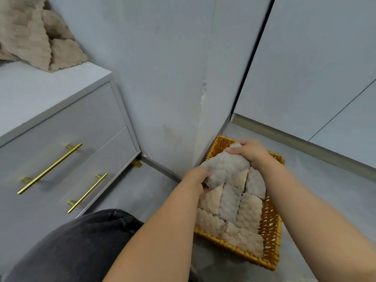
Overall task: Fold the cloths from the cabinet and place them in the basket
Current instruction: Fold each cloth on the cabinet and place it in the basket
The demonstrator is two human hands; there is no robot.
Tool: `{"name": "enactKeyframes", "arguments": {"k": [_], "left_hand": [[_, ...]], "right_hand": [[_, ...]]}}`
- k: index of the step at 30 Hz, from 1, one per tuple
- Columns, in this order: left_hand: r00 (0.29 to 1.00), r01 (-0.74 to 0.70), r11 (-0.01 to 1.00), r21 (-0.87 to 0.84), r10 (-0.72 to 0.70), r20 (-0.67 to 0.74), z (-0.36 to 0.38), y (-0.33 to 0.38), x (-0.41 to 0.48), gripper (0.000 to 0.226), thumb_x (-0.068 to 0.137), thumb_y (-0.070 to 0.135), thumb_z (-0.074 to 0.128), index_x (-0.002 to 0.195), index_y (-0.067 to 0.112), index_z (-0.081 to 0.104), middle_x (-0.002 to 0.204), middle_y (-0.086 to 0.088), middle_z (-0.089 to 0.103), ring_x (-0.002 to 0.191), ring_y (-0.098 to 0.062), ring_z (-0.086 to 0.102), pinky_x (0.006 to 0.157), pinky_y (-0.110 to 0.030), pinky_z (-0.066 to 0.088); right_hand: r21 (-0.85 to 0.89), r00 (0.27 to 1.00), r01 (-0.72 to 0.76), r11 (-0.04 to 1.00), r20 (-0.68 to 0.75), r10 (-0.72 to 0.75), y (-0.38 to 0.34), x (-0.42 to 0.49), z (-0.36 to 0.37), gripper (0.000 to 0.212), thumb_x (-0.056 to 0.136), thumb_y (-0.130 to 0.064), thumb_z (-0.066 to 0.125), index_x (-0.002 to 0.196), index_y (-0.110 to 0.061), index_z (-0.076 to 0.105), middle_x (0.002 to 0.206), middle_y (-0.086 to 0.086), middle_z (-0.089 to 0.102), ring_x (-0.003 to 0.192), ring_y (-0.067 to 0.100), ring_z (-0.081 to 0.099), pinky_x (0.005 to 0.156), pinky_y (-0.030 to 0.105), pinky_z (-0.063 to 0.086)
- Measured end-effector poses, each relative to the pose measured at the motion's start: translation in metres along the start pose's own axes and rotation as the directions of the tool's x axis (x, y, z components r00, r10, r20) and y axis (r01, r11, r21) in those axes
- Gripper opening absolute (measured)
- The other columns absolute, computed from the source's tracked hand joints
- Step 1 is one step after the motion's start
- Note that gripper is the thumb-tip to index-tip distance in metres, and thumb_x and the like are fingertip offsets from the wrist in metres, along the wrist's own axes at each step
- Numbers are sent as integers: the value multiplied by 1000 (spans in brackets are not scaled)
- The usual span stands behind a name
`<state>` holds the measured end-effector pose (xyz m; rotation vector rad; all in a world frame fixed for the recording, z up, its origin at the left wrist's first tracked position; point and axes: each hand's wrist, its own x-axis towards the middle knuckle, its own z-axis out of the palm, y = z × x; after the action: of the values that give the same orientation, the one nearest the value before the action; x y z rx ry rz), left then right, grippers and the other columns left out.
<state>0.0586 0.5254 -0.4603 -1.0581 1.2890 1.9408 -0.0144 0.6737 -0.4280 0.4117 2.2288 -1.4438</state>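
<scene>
A yellow wicker basket (270,222) lies on the floor against the wall corner. Several folded beige cloths (238,212) fill it side by side. Over its far end I hold a folded grey-beige cloth (225,167) with both hands. My left hand (198,176) grips its near left edge. My right hand (251,150) grips its far top edge. On the cabinet top at the upper left sits a heap of unfolded beige cloths (34,35).
A grey cabinet (67,123) with two drawers and gold bar handles (50,168) stands at the left. A grey wall corner rises behind the basket. Pale cupboard doors (317,64) stand at the right. My dark-trousered knee (77,247) is at the bottom left.
</scene>
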Motion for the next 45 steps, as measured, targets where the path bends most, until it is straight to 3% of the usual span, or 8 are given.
{"name": "enactKeyframes", "arguments": {"k": [5, 8, 14, 17, 21, 29, 37, 45], "left_hand": [[999, -42, 999, -10, 42, 14, -2, -5, 20, 32, 91, -3, 54, 123, -4, 53, 104, -17, 61, 87, -28, 58, 68, -39, 51], [996, -93, 991, -95, 94, 4, -3, -7, 31, 34, 91, -6, 53, 125, -1, 54, 104, -16, 63, 79, -24, 60, 61, -35, 52], [993, -121, 981, -154, 118, -29, 3, -12, 51, 40, 88, -7, 57, 127, 0, 54, 117, -20, 62, 96, -31, 62, 65, -39, 53], [990, -138, 983, -118, 132, -56, 0, -15, 60, 33, 84, -4, 63, 117, 2, 59, 116, -18, 63, 99, -32, 62, 77, -44, 55], [956, -250, 936, 249, 279, -86, -7, -22, 70, 29, 81, 13, 73, 108, 9, 63, 110, -7, 65, 102, -25, 62, 92, -41, 52], [772, -172, 622, 764, 567, -288, -23, -22, 80, 11, 92, 24, 58, 98, 21, 66, 105, 0, 65, 85, -15, 56, 64, -25, 40], [895, -82, 561, 824, 405, -186, -24, -27, 91, 21, 92, 22, 58, 111, 20, 65, 107, -2, 61, 95, -18, 56, 69, -25, 38], [869, -111, 410, 905, 483, -113, -29, -30, 101, 18, 91, 16, 56, 104, 14, 68, 90, 1, 56, 80, -15, 50, 66, -26, 43]], "right_hand": [[746, 962, -274, 607, 211, 176, 46, 19, -4, 36, 85, -29, 65, 110, -3, 61, 109, 17, 67, 93, 28, 69, 80, 41, 58], [869, 968, -251, 427, 222, 119, 69, 19, 6, 65, 83, -59, 54, 119, -4, 58, 108, 16, 69, 102, 29, 64, 97, 42, 47], [818, 948, -292, 495, 315, 38, 81, 18, 30, 79, 65, -31, 82, 134, -8, 50, 129, 16, 59, 122, 30, 54, 104, 45, 39], [823, 966, -257, 506, 237, 105, 83, 29, 34, 52, 85, -12, 60, 135, -6, 49, 128, 15, 59, 118, 28, 56, 99, 44, 44], [824, 964, -256, 505, 180, 195, 92, 47, 36, 41, 91, -9, 56, 132, -6, 51, 121, 15, 62, 110, 29, 60, 93, 44, 49], [769, 873, -318, 555, 9, 488, 129, 94, 28, 45, 91, -11, 61, 133, -5, 48, 129, 13, 58, 118, 29, 56, 92, 44, 47], [504, 905, -213, 837, -221, 363, 123, 144, 27, 62, 88, -20, 67, 141, -4, 38, 130, 9, 56, 112, 28, 59, 92, 44, 52], [525, 857, -263, 810, -259, 446, 108, 177, 55, 50, 99, -19, 49, 143, -1, 32, 138, 10, 47, 124, 26, 49, 94, 32, 43]]}}
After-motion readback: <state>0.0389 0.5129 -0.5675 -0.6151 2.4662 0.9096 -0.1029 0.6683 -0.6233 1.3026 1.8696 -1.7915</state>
